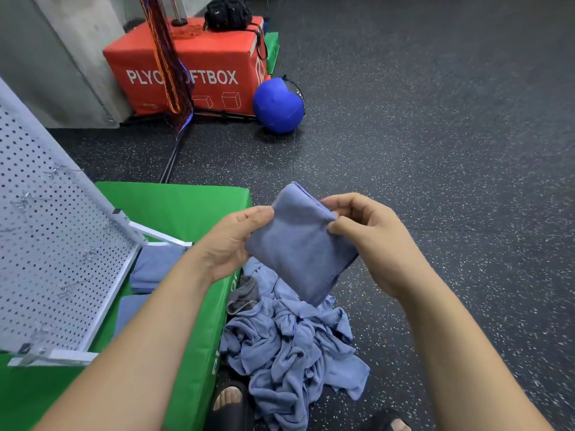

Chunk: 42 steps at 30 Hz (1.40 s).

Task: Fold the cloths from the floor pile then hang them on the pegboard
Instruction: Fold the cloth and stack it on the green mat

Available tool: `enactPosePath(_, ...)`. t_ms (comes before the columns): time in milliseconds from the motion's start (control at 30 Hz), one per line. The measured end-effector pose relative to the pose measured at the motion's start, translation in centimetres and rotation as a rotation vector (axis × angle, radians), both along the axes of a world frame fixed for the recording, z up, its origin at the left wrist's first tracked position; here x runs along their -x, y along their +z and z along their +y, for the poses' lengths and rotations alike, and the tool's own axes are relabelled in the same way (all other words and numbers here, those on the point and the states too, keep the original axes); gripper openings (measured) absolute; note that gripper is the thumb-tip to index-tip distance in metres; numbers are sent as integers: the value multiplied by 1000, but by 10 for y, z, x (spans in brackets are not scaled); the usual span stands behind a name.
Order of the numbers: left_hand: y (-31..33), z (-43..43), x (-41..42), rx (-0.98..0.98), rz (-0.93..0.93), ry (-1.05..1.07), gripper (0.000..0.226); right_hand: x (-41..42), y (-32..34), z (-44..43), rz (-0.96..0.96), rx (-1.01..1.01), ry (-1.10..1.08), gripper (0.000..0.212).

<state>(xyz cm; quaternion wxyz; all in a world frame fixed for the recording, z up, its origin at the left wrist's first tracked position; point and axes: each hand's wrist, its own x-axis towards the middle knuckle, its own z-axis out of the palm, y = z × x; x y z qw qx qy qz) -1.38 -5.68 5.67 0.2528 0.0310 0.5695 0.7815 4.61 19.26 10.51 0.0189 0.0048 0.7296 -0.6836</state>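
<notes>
A folded blue-grey cloth (298,244) is held in the air above the floor pile. My left hand (231,241) grips its left edge with the thumb on top. My right hand (370,234) pinches its upper right edge. Below lies the pile of crumpled blue-grey cloths (292,349) on the dark floor. The white pegboard (53,244) with metal hooks leans at the left on a green mat (177,206). Folded blue cloths (155,265) lie on the mat beside the pegboard's foot.
A red plyo soft box (217,57) with a black bag (227,12) on top stands at the back, a blue ball (278,105) beside it. Orange and purple ropes (168,66) hang in front of the box. My sandalled feet (228,399) are by the pile.
</notes>
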Motion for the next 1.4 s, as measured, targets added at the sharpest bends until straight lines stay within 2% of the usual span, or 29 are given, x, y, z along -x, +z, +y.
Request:
enactPosePath(100,3,-7,4,131,64,97,41,3,-12,2,-26,-101,-21,30)
enactPosePath(200,2,-14,-2,238,82,44,56,6,-23,-5,-50,-150,-3,30)
enactPosePath(300,0,-24,-16,321,33,-94,41,14,-31,-17,-45,-140,-9,30)
enactPosePath(433,3,-47,-24,346,14,-32,38,27,-43,-43,-77,20,-66,27)
enactPosePath(500,5,-64,-24,308,-14,41,37,31,-54,-65,-169,173,-62,27)
enactPosePath(567,2,-87,-23,302,-32,90,37,33,-72,-92,-314,337,23,40)
enactPosePath(633,-4,-113,-25,327,-41,109,37,30,-95,-119,-434,396,150,50)
enactPosePath(667,-9,-126,-27,335,-48,106,37,26,-107,-132,-480,397,207,45)
enactPosePath(733,-24,-155,-32,357,-68,117,38,17,-130,-157,-570,390,276,16)
enactPosePath(767,-33,-169,-35,382,-69,135,38,13,-140,-170,-618,406,290,12)
enactPosePath(833,-55,-197,-39,450,-73,149,38,10,-164,-191,-675,409,305,20)
enactPosePath(933,-93,-235,-42,689,-114,209,37,12,-190,-228,-679,332,267,18)
enactPosePath(1033,-129,-259,-46,940,-128,292,23,14,-217,-272,-634,114,171,20)
enactPosePath(1133,-160,-273,-50,1105,-154,324,18,17,-250,-311,-525,-137,169,31)
enactPosePath(1267,-206,-294,-53,1154,-235,432,32,22,-280,-345,-456,-328,233,19)
enactPosePath(1400,-235,-322,-50,1143,-350,559,42,30,-304,-373,-510,-308,310,37)
